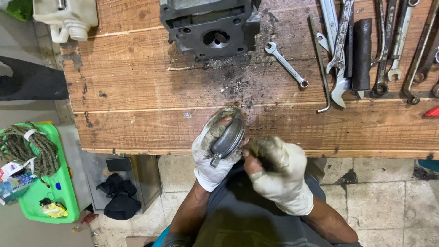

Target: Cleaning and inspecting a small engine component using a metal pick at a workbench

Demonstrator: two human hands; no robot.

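Note:
My left hand point(211, 154), in a dirty white glove, grips a round grey metal piston point(227, 134) at the front edge of the wooden workbench point(137, 91). Its thumb lies over the top of the piston. My right hand point(276, 171), also gloved and worn through at the fingers, is closed into a fist just right of the piston, touching its lower side. Whether it holds anything small is hidden. A dark metal engine cylinder block point(211, 27) stands at the back of the bench, straight above my hands.
A small spanner point(286, 64) lies right of the block. Several spanners and a dark tube point(361, 52) lie at the right end. A white plastic container point(66, 17) sits back left. On the floor stand a green tray with rope point(27, 151) and a black cloth point(120, 199).

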